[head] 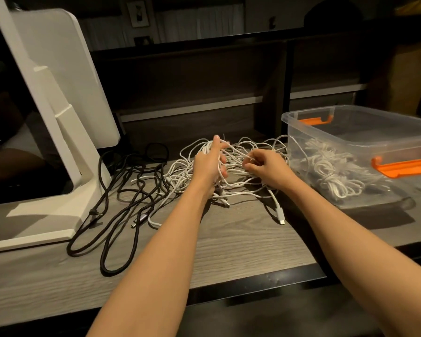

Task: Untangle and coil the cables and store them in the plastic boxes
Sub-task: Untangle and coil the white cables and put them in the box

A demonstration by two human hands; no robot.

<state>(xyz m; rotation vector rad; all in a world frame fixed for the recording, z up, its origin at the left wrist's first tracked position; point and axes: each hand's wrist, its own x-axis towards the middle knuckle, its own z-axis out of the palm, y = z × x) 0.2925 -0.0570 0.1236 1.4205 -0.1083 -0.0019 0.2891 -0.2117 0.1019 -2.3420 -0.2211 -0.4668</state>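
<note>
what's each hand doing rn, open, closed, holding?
Left hand: closed, gripping a bunch of the white cables.
Right hand: closed, fingers pinching a white strand from the same tangle.

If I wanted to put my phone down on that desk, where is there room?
Bare wood lies along the desk's near edge, in front of the white cable tangle, between the black cables and the plastic box. Further back it is crowded with cables and both hands.

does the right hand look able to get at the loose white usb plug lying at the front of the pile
Probably yes. The white plug lies bare on the desk just nearer the person than the right hand, nothing covering it. But that hand is pinching a strand of the white cable tangle, so it would likely have to let go first.
</note>
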